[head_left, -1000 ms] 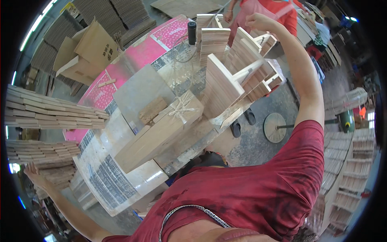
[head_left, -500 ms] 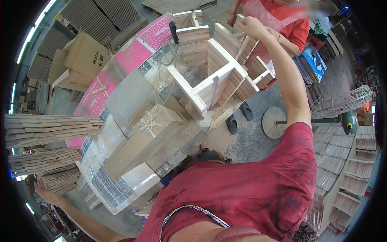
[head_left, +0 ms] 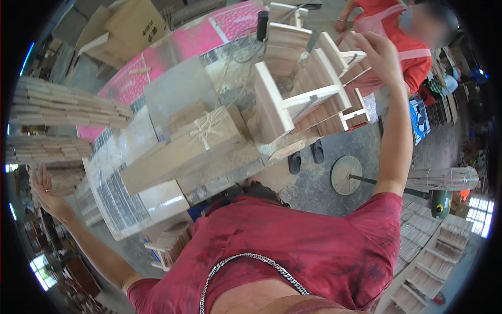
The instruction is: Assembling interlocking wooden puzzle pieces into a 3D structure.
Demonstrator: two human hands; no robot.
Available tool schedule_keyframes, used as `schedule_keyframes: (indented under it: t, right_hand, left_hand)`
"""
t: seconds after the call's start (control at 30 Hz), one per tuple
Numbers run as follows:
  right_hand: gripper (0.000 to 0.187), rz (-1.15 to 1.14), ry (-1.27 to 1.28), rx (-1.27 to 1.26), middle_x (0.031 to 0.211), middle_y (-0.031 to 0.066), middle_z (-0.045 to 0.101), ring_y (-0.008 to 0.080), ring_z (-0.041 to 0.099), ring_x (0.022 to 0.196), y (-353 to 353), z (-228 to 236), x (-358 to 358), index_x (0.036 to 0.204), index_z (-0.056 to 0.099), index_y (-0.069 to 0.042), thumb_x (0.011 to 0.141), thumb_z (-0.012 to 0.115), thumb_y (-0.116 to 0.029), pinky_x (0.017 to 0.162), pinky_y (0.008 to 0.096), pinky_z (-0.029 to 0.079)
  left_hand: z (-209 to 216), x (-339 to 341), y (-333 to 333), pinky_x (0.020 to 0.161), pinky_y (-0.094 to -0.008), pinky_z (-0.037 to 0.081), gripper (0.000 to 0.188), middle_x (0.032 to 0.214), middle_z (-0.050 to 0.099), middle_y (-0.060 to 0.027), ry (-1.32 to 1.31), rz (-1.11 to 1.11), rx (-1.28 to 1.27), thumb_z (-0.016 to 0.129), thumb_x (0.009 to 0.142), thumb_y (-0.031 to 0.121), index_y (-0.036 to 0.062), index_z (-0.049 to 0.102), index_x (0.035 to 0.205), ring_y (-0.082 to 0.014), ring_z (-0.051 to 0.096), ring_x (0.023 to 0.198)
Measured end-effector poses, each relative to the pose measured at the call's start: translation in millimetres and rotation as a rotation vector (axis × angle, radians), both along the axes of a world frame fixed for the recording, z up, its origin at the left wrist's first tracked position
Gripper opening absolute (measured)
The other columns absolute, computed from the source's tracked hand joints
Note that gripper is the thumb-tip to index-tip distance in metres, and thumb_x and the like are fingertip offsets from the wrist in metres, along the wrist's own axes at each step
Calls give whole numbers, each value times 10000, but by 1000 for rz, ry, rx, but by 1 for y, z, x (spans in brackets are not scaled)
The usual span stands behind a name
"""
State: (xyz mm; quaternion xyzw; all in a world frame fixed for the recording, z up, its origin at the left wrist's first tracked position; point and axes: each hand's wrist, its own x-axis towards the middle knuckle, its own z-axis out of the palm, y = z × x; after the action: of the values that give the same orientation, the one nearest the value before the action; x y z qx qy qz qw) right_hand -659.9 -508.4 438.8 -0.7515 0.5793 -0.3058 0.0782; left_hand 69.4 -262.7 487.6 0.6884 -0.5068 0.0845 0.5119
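Note:
My left hand (head_left: 48, 194) reaches out at the far left, fingers stretched, beside the lower stack of thin wooden slats (head_left: 47, 149). I cannot tell whether it touches the slats. A ring shows on one finger. My right hand (head_left: 380, 56) hangs over the far right side of several upright wooden board assemblies (head_left: 308, 99) with pale edges, joined in H-like shapes. Its fingers are loosely bent and nothing shows between them. Between my arms, a long cardboard box (head_left: 178, 152) lies on the worktable (head_left: 157, 209), with a tied bundle of pale cord (head_left: 206, 128) on top.
Across the table stands a person in a red top and pink apron (head_left: 368, 26). An open carton (head_left: 117, 31) sits at the far left. A green-bodied fan (head_left: 439, 204) with a round base (head_left: 346, 175) lies at right, near stacked wood pieces (head_left: 434, 261). Dark slippers (head_left: 295, 162) are on the floor.
My right hand has drawn back to the right, away from the middle of the board assemblies. My left hand has come up closer to the slat stacks. The whole view has shifted.

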Motion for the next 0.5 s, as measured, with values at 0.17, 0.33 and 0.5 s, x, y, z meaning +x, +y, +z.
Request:
schedule_keyframes:
  t: [0.17,0.33,0.5]
  right_hand:
    - [144,-1,-72,-250,874,117,725,156,636,755,112,38,57,1006,702,42,949,663,-85,721,280,504]
    - [169,-26,165,-247,968,107,716,240,669,843,164,30,84,1004,718,-2,840,696,37,799,336,523]
    - [357,189,381,-81,1129,137,674,321,608,1066,136,17,87,1133,685,-9,777,720,-22,917,403,502]
  left_hand:
    - [-8,-46,27,1104,-385,473,362,1285,649,-215,-144,-99,23,431,1070,56,-107,482,1390,-289,621,1225]
    - [-22,-55,33,1023,-339,522,356,1237,681,-211,-169,-245,-3,528,1026,-27,-94,519,1376,-261,665,1145]
    - [-48,-42,38,913,-319,583,312,1187,698,-197,34,-259,-31,575,994,-56,-98,583,1303,-256,677,1120]
